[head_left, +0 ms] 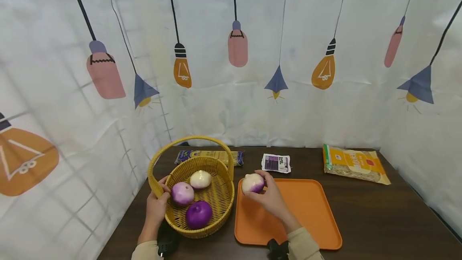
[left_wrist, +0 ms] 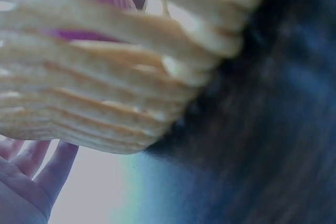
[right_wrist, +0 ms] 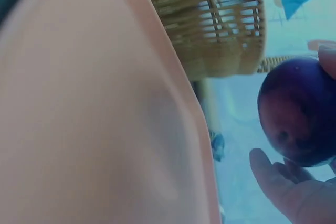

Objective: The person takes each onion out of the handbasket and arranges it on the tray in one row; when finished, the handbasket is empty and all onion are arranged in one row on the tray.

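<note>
A yellow woven basket [head_left: 225,212] with a tall arched handle [head_left: 195,137] stands at the left of the table. My left hand [head_left: 157,206] grips its left side at the foot of the handle; in the left wrist view the fingers [left_wrist: 59,169] show beyond the weave. Inside the basket lie a whitish turnip [head_left: 200,179], a pale purple turnip [head_left: 182,193] and a deep purple turnip [head_left: 199,214]. My right hand [head_left: 268,198] holds a white-and-purple turnip [head_left: 254,183] between thumb and fingers, above the far left corner of an orange tray [head_left: 303,212].
Behind the basket lies a long blue-and-yellow packet [head_left: 236,158]. A small white-and-purple packet [head_left: 276,163] lies beyond the tray, and a yellow bag [head_left: 355,164] sits at the back right. A patterned white curtain [head_left: 216,111] hangs behind the dark table [head_left: 379,216].
</note>
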`<state>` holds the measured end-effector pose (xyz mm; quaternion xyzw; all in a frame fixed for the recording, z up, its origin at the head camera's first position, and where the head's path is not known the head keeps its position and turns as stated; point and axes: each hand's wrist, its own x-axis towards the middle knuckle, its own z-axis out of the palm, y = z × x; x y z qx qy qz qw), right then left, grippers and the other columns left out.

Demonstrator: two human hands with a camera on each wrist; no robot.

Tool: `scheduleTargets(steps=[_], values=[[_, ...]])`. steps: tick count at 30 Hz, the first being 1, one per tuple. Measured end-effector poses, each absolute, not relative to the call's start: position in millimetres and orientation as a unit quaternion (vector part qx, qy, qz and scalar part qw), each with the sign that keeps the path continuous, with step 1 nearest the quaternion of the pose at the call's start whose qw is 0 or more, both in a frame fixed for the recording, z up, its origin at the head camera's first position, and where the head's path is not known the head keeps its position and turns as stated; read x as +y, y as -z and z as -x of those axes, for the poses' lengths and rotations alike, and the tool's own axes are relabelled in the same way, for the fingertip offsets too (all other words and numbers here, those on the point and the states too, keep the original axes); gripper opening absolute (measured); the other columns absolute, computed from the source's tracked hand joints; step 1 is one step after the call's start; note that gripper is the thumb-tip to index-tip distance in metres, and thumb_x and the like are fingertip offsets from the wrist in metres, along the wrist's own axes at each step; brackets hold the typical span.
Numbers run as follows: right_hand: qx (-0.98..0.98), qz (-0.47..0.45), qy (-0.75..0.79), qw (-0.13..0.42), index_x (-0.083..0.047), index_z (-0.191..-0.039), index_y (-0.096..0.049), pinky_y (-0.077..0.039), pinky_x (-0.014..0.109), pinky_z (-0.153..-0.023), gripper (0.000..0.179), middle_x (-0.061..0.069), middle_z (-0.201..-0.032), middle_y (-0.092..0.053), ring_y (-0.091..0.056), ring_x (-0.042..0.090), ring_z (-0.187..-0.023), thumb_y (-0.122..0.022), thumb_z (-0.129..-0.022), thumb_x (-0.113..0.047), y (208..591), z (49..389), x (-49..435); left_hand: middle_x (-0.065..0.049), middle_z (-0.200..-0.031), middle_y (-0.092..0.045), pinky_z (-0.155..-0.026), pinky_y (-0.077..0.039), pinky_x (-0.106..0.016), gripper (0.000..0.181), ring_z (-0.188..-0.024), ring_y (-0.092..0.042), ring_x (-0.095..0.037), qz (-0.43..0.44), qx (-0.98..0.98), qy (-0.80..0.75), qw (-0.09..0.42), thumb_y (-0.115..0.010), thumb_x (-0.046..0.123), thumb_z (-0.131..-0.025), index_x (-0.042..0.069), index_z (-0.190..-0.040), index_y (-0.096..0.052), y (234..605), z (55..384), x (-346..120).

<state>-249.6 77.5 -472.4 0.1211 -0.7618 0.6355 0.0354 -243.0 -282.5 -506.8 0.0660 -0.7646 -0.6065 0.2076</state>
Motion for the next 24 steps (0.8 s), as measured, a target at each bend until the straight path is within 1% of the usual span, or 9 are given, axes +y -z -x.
scheduleTargets(steps=[3,6,12,16,19,24], values=[[-0.773,-0.106,-0.624,0.037,-0.001,-0.136,-0.044,-0.053,0.039,-0.081,0.071,0.019,-0.128,-0.052,-0.056,0.03,-0.104,-0.081,-0.076,-0.007,472.1,249.1,81.9,-0.017,-0.142,-0.05,-0.086,-0.035,-0.005,0.011,-0.129,-0.046,-0.031,-0.065,-0.767,0.605,0.204,-0.049,-0.006,-0.088,-0.01,-0.098,-0.051,508.6,243.8,-282.7],[-0.784,-0.098,-0.612,0.041,-0.003,-0.137,-0.044,-0.054,0.037,-0.08,0.075,0.018,-0.128,-0.053,-0.057,0.029,-0.105,-0.083,-0.074,-0.011,482.8,255.0,85.0,-0.016,-0.142,-0.05,-0.086,-0.035,-0.005,0.011,-0.13,-0.046,-0.031,-0.063,-0.769,0.602,0.205,-0.049,-0.005,-0.089,-0.01,-0.099,-0.051,510.1,244.6,-283.0],[-0.801,-0.095,-0.588,0.053,-0.004,-0.134,-0.047,-0.052,0.042,-0.084,0.074,0.02,-0.128,-0.054,-0.057,0.032,-0.107,-0.085,-0.071,-0.013,484.8,258.7,88.0,-0.016,-0.142,-0.051,-0.086,-0.034,-0.005,0.012,-0.128,-0.047,-0.029,-0.063,-0.773,0.596,0.211,-0.05,-0.004,-0.089,-0.009,-0.099,-0.052,510.1,244.7,-283.4],[-0.823,-0.093,-0.557,0.057,-0.003,-0.133,-0.049,-0.049,0.047,-0.086,0.075,0.022,-0.128,-0.052,-0.055,0.034,-0.108,-0.085,-0.069,-0.013,487.4,260.3,88.0,-0.016,-0.142,-0.051,-0.086,-0.035,-0.005,0.011,-0.128,-0.047,-0.029,-0.064,-0.774,0.593,0.213,-0.05,-0.004,-0.089,-0.009,-0.099,-0.052,509.5,244.5,-283.9],[-0.838,-0.092,-0.536,0.051,0.0,-0.133,-0.05,-0.048,0.05,-0.086,0.077,0.024,-0.125,-0.048,-0.054,0.034,-0.103,-0.086,-0.067,-0.015,490.2,261.2,87.3,-0.016,-0.142,-0.051,-0.086,-0.034,-0.005,0.011,-0.128,-0.047,-0.03,-0.063,-0.774,0.593,0.214,-0.05,-0.004,-0.089,-0.009,-0.098,-0.052,509.7,244.4,-284.3],[-0.841,-0.088,-0.533,0.028,0.001,-0.132,-0.051,-0.05,0.049,-0.083,0.076,0.025,-0.124,-0.045,-0.054,0.032,-0.099,-0.085,-0.066,-0.017,495.4,261.2,86.1,-0.017,-0.142,-0.051,-0.087,-0.034,-0.005,0.011,-0.128,-0.047,-0.03,-0.059,-0.771,0.596,0.216,-0.05,-0.005,-0.089,-0.01,-0.098,-0.052,510.1,244.6,-283.9]])
